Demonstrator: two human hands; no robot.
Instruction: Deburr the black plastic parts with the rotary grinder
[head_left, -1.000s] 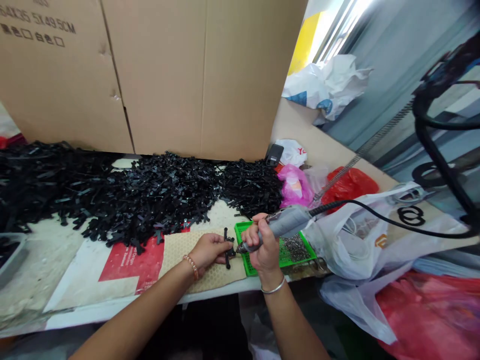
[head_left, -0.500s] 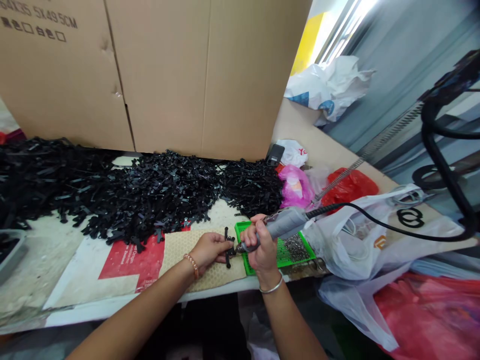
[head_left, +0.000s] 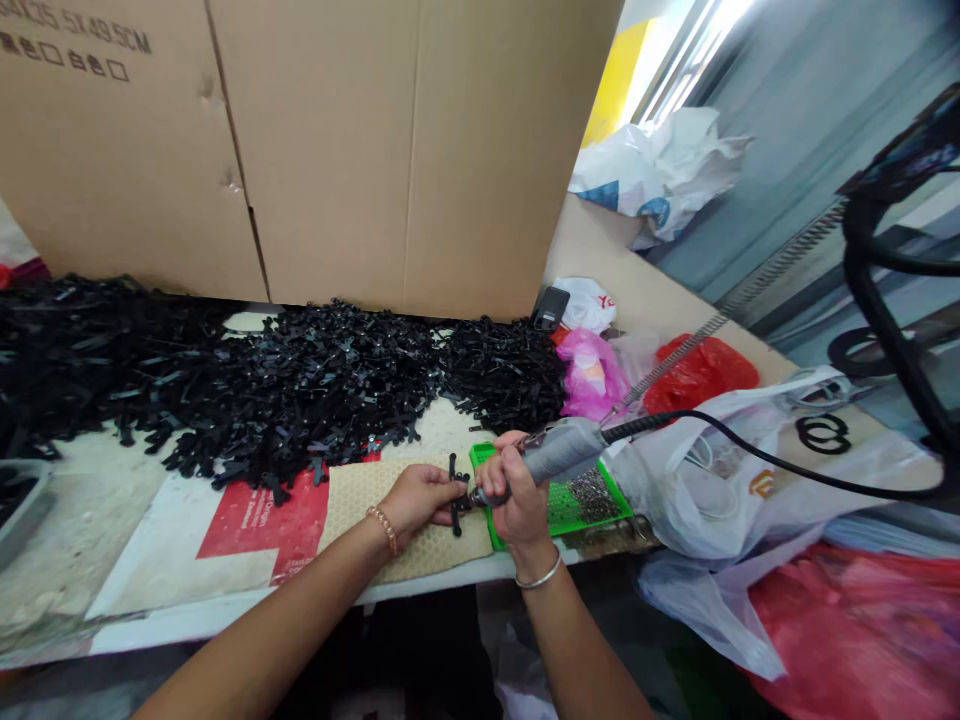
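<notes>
Between thumb and fingers, my left hand (head_left: pixel 424 497) pinches a small black plastic part (head_left: pixel 454 520) with narrow arms, just above a beige textured mat (head_left: pixel 352 510). My right hand (head_left: pixel 517 495) is wrapped round a grey electric screwdriver (head_left: pixel 562 450), which lies tilted with its tip pointing left. That tip meets the middle of the black part; whether a screw sits there is too small to see. Under and beside my right hand is a green tray (head_left: pixel 559 527) with many small metal screws (head_left: pixel 596 492).
A long heap of black plastic parts (head_left: pixel 322 370) lies along the table before a tall cardboard box (head_left: pixel 322 150). Plastic bags (head_left: pixel 705 370) crowd the right side. The screwdriver's black cable (head_left: pixel 787 475) and a coiled spring (head_left: pixel 675 355) run off rightward. A pale bin (head_left: pixel 26 505) stands at left.
The screwdriver and my right hand have shifted slightly left, bringing the tip against the black part. My left hand holds the part in the same place.
</notes>
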